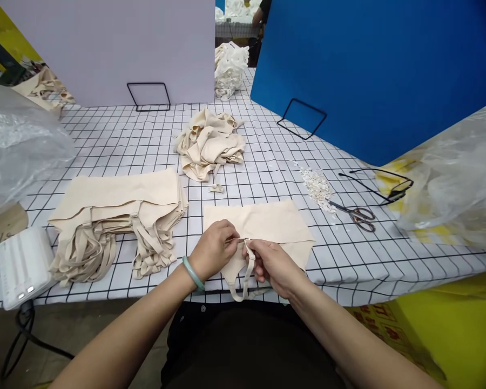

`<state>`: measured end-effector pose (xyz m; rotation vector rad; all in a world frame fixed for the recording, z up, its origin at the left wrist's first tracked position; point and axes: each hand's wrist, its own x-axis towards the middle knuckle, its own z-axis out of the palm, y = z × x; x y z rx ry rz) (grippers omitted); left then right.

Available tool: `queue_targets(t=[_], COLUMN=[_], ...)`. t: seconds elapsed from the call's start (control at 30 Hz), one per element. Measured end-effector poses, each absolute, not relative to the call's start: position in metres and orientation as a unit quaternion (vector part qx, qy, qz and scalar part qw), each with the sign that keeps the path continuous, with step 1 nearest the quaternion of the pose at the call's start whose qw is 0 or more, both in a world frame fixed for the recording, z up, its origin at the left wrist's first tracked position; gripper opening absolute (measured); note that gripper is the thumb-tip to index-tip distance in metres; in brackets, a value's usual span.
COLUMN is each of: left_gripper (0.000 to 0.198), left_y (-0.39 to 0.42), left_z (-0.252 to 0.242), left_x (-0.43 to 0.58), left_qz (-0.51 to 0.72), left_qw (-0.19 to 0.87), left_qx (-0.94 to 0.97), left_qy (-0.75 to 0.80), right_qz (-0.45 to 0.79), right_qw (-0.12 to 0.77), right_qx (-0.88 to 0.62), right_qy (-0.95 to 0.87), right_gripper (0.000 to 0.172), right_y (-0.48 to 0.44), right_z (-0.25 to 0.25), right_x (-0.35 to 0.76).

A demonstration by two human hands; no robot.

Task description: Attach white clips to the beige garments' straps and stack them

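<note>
A beige strapped garment (273,219), perhaps a camisole or bra top, lies flat at the table's front edge. My left hand (216,246), with a pale green bangle (193,274) on its wrist, is closed in a pinch at the garment's upper edge. Close beside it, my right hand (275,265) pinches the top of a shoulder strap (249,270) where it meets that edge. The strap loops down toward the table's front. The fingertips hide the exact spot between the hands.
To the left is a neat stack of similar garments (121,189), straps hanging forward, beside a white power strip (26,267). A crumpled beige pile (210,143) sits behind. Scissors (360,218), small white scraps (318,183) and eyeglasses (397,192) lie right. Lilac (146,48) and blue boards (368,70) stand behind.
</note>
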<state>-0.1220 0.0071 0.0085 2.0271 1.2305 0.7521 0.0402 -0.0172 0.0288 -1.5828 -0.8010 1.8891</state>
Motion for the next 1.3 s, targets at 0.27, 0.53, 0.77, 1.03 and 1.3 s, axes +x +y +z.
queue_targets(t=[0.27,0.53,0.77,1.03,1.3], left_gripper=[0.016,0.018,0.018,0.029,0.054], left_y=[0.009,0.009,0.008,0.022,0.030], left_z=[0.010,0.014,0.012,0.016,-0.003], left_x=[-0.120,-0.119,-0.117,-0.136,-0.122], left_qz=[0.291,0.300,0.297,0.279,0.065], left_qw=[0.345,0.371,0.363,0.322,0.207], left_qx=[0.756,0.733,0.735,0.816,0.885], left_qy=[0.475,0.485,0.489,0.392,0.412], right_qz=[0.711,0.713,0.729,0.741,0.792], right_qw=[0.290,0.272,0.233,0.226,0.210], right_qx=[-0.585,-0.600,-0.592,-0.559,-0.504], right_qy=[-0.260,-0.242,-0.252,-0.297,-0.274], right_gripper=[0.019,0.018,0.022,0.028,0.034], right_y=[-0.013,-0.011,-0.010,-0.028,-0.098], right_z=[0.026,0.032,0.029,0.045,0.050], right_x=[0.038,0.033,0.031,0.040,0.048])
